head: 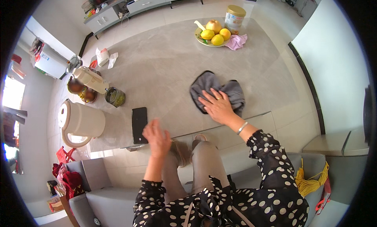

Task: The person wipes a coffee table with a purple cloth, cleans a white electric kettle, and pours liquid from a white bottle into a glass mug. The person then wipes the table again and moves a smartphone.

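Note:
My right hand lies flat, fingers spread, on a grey cloth with a black border. The cloth is bunched on the grey stone-look tabletop, close to its near edge. A ring and a silver bracelet are on that hand and wrist. My left hand, slightly blurred, holds nothing, its fingers loosely bent and apart. It hovers at the table's front edge, beside a black smartphone lying on the tabletop; whether the fingertips touch the phone I cannot tell.
At left stand a cream electric kettle, a glass cup with green contents and a cream vacuum flask. Tissues lie beyond them. Farther back are a fruit plate, a gold-lidded can and a pink cloth.

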`<action>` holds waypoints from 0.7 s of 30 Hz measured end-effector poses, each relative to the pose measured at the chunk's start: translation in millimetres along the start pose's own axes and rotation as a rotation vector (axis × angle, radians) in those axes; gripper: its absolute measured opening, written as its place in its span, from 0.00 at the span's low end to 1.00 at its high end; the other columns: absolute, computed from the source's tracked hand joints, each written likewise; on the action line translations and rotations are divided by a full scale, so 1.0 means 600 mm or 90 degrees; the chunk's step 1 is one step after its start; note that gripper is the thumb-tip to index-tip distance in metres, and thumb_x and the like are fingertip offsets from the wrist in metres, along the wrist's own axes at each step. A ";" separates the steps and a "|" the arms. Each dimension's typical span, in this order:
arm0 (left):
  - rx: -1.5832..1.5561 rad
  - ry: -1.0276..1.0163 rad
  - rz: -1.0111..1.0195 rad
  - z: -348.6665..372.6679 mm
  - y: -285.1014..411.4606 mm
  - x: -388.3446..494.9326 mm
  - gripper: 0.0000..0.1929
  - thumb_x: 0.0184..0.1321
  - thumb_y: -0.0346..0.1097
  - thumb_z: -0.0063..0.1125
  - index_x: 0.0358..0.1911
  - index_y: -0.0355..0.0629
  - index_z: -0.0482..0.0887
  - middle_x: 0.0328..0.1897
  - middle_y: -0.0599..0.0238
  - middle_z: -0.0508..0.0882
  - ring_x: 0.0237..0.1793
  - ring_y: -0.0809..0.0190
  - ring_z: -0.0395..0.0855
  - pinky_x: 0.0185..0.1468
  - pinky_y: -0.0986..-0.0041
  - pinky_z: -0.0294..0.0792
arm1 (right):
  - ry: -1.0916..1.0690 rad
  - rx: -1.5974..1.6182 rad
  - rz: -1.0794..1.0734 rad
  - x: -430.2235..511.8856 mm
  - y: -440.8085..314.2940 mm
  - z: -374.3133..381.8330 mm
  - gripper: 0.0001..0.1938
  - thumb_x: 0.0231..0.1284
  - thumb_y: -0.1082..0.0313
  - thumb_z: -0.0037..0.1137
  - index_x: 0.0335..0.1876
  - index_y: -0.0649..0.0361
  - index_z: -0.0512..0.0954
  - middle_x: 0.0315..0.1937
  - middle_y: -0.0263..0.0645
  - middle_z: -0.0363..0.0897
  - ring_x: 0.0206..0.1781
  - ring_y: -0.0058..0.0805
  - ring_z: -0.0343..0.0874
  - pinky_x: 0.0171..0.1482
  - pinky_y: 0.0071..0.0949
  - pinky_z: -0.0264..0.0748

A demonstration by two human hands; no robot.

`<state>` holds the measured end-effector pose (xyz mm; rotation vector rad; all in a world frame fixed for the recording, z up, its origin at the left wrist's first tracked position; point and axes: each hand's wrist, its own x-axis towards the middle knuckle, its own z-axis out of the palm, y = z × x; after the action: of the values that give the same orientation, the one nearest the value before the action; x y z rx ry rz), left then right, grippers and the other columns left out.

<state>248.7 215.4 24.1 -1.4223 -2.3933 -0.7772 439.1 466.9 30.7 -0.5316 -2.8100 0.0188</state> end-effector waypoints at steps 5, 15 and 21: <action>-0.113 -0.107 0.059 0.044 0.040 0.014 0.27 0.52 0.31 0.59 0.60 0.38 0.76 0.54 0.54 0.77 0.51 0.47 0.73 0.55 0.54 0.64 | 0.044 0.021 -0.072 0.204 -0.038 0.078 0.22 0.69 0.53 0.48 0.68 0.37 0.72 0.73 0.34 0.63 0.75 0.49 0.57 0.72 0.59 0.49; -0.022 -0.169 0.065 0.050 0.039 0.017 0.27 0.50 0.37 0.58 0.58 0.42 0.80 0.52 0.64 0.77 0.47 0.57 0.74 0.50 0.62 0.64 | 0.053 -0.030 0.087 0.577 0.050 0.218 0.23 0.70 0.46 0.43 0.69 0.33 0.71 0.75 0.39 0.60 0.76 0.54 0.55 0.72 0.61 0.50; 0.002 -0.138 0.080 0.062 0.035 0.016 0.24 0.47 0.34 0.56 0.53 0.47 0.85 0.50 0.71 0.78 0.44 0.62 0.77 0.46 0.68 0.66 | 0.016 -0.085 0.190 0.687 0.127 0.251 0.27 0.72 0.43 0.35 0.73 0.38 0.65 0.77 0.42 0.55 0.77 0.51 0.55 0.74 0.54 0.53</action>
<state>264.3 250.9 4.6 -1.7167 -2.4272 -0.6160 56.7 692.4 -7.2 -0.9704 -2.6934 -0.1144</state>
